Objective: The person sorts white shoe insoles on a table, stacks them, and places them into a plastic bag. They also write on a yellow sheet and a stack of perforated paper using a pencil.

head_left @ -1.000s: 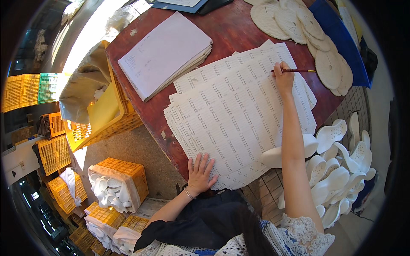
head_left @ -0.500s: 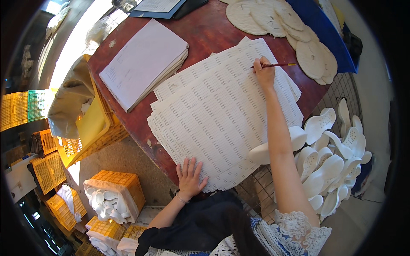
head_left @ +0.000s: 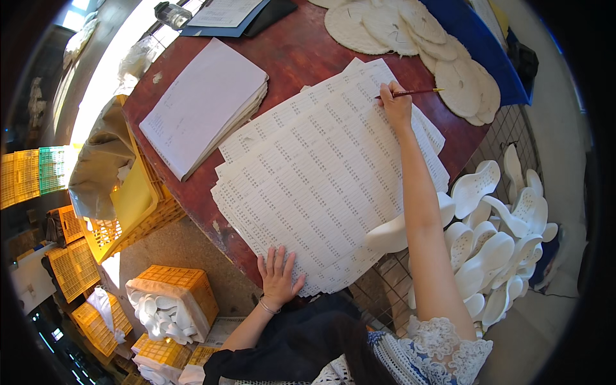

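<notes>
Large printed sheets lie stacked a little askew on the dark red table, covered in rows of small marks. My right hand rests near their upper right edge, closed around a dark red pencil. The pencil's tip meets the paper close to my fingers. With fingers spread, my left hand lies flat over the lower left edge of the sheets. A white insole-like piece sits on the sheets' lower right edge, partly hidden by my right forearm.
White shoe-sole-shaped pieces are heaped at the right. Round cream fabric pads lie by a blue bin. A thick paper stack is on the table's left. Yellow crates stand on the floor. A clear jar is at the far edge.
The whole view has shifted slightly, so the table and papers appear a little further left. Both hands keep nearly the same places on the sheets, and the pencil stays in my right hand.
</notes>
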Demonstrator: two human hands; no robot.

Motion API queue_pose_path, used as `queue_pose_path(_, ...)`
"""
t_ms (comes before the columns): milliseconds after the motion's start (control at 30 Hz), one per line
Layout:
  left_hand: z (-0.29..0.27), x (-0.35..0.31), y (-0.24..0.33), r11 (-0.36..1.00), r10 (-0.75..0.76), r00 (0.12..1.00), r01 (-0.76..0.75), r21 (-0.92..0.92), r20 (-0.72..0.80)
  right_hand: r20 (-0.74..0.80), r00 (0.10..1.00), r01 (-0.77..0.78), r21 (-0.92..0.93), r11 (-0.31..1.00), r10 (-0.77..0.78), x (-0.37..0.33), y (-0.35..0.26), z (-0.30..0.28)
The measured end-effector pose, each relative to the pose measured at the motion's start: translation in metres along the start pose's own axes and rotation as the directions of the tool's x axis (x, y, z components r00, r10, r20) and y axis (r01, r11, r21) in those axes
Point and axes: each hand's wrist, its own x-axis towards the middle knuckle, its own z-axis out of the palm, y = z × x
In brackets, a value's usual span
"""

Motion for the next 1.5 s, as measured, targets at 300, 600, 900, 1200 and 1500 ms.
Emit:
queue_pose_path(300, 0.003, -0.001, -0.002, 1.0, -0.002, 1.0, 0.002, -0.006, 0.003, -0.017, 1.0, 0.012, -0.012, 1.0, -0.012, 0.0, 0.003, 0.002)
queue_pose_path(600, 0.003, -0.001, -0.001, 1.0, -0.005, 1.0, 0.005, -0.002, 0.015, -0.036, 0.999, 0.006, 0.01, 1.0, -0.006, 0.002, 0.006, 0.002)
queue_pose_path(900, 0.002, -0.001, -0.001, 1.0, -0.001, 1.0, 0.001, 0.007, 0.012, -0.05, 0.999, -0.002, 0.001, 1.0, 0.002, 0.001, 0.007, 0.002)
queue_pose_path(1200, 0.003, -0.001, -0.001, 1.0, -0.004, 1.0, 0.003, 0.018, 0.007, -0.126, 0.988, -0.086, 0.016, 0.996, 0.088, 0.026, 0.018, -0.02)
queue_pose_path(1500, 0.002, -0.001, -0.002, 1.0, 0.0, 1.0, 0.0, 0.008, 0.012, -0.101, 0.995, -0.01, -0.044, 0.999, 0.005, 0.025, 0.028, -0.016)
